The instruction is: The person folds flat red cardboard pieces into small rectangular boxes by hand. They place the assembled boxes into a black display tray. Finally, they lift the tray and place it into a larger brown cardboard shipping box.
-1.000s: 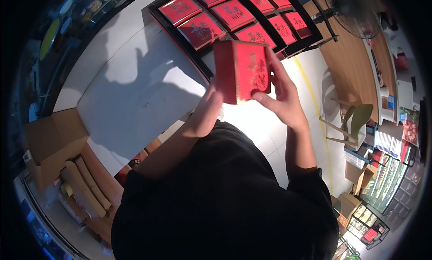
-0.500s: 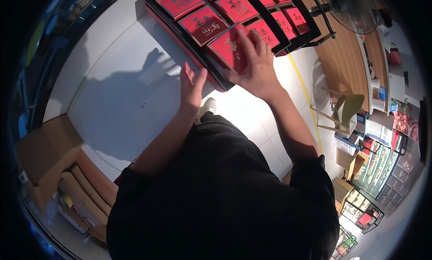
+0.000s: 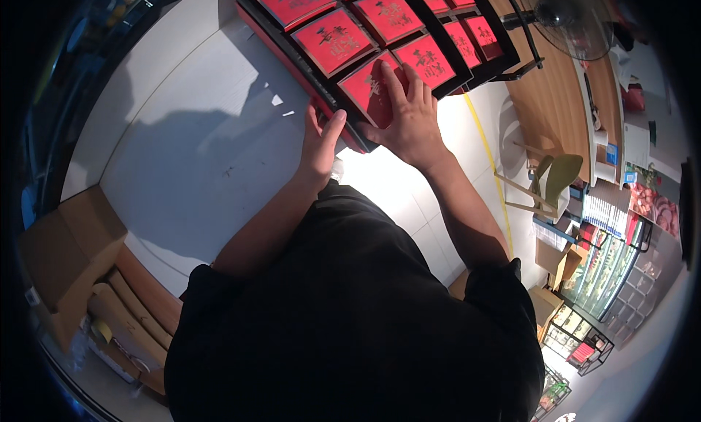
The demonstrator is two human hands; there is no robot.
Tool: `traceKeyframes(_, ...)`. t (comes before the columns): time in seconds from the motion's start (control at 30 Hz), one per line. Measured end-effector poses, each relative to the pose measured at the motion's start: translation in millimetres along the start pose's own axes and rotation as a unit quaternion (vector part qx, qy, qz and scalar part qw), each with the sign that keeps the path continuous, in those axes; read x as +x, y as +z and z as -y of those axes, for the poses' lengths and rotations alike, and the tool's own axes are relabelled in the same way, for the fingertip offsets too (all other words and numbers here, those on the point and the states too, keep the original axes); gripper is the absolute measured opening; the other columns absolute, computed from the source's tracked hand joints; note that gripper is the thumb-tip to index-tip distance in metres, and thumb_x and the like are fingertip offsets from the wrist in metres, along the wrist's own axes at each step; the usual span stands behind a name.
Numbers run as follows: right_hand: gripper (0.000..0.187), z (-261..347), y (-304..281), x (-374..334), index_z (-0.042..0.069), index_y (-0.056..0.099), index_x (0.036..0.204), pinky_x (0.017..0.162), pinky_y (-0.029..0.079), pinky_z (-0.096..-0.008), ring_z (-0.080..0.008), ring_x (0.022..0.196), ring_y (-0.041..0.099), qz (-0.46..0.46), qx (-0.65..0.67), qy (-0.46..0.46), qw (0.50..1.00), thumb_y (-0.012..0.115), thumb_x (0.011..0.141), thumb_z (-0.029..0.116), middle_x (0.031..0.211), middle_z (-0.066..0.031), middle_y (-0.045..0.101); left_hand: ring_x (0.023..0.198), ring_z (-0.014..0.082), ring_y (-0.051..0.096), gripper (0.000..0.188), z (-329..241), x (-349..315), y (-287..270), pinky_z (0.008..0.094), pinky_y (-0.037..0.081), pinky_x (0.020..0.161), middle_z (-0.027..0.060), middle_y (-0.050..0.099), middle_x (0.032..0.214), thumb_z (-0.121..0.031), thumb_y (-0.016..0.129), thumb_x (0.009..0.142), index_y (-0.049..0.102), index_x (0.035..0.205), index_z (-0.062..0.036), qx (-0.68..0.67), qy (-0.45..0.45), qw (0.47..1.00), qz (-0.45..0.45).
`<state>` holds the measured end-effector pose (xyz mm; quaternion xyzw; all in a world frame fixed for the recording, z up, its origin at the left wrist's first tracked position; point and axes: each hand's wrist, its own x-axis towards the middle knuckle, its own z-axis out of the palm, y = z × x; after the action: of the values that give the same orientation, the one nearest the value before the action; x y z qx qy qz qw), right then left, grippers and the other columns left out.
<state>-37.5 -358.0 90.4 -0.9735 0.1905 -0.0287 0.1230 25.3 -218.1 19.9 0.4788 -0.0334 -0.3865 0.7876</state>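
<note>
A black display rack (image 3: 299,35) stands at the top of the view, its cells filled with several flat red boxes. My right hand (image 3: 410,120) lies flat on the nearest red box (image 3: 371,90), which sits in the rack's near corner cell. My left hand (image 3: 319,139) presses against the rack's near edge beside that box, fingers together and pointing up. Other red boxes such as one (image 3: 332,39) fill the cells beyond. My black shirt covers the lower middle of the view.
Brown cardboard boxes (image 3: 69,250) are stacked at the lower left on the white floor (image 3: 190,144). A standing fan (image 3: 569,17), a wooden counter (image 3: 562,93) and a green chair (image 3: 555,177) are at the right, with shelves of goods (image 3: 606,269) further right.
A second ago both hands held a red box up in front of me. It has since gone down into the rack's near corner cell, and my hands now rest on it and on the rack edge.
</note>
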Motion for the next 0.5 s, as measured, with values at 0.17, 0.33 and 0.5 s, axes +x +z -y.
traceKeyframes(0.17,0.095,-1,-1,0,0.012,0.032,0.139,0.098,0.034,-0.0453,-0.0383,0.118,0.039,0.005,0.028,-0.001,1.0,0.076,0.061,0.044,0.135,-0.0215,0.032,0.123,0.0211,0.036,0.062,3,-1,0,0.0362,0.033,0.102,0.0134,0.033,0.134,-0.014,0.051,0.091,0.015,0.14,-0.0038,-0.089,-0.007,0.996,0.006)
traceKeyframes(0.33,0.094,0,-6,5,0.011,0.033,0.138,0.098,0.035,-0.0444,-0.0368,0.117,0.04,0.016,0.048,0.008,0.999,0.075,0.062,0.046,0.129,-0.0207,0.037,0.121,0.0221,0.038,0.064,11,3,-8,0.043,0.036,0.095,0.0104,0.032,0.136,-0.024,0.051,0.091,0.012,0.142,-0.0139,-0.04,0.012,0.998,0.036)
traceKeyframes(0.5,0.094,-1,-8,8,0.01,0.033,0.138,0.098,0.036,-0.0433,-0.0369,0.116,0.042,0.046,0.037,0.015,0.998,0.076,0.062,0.045,0.127,-0.0209,0.038,0.12,0.0231,0.04,0.062,1,0,1,0.0354,0.04,0.096,0.0155,0.036,0.131,-0.015,0.052,0.09,0.017,0.139,-0.0037,-0.078,-0.001,0.997,0.012)
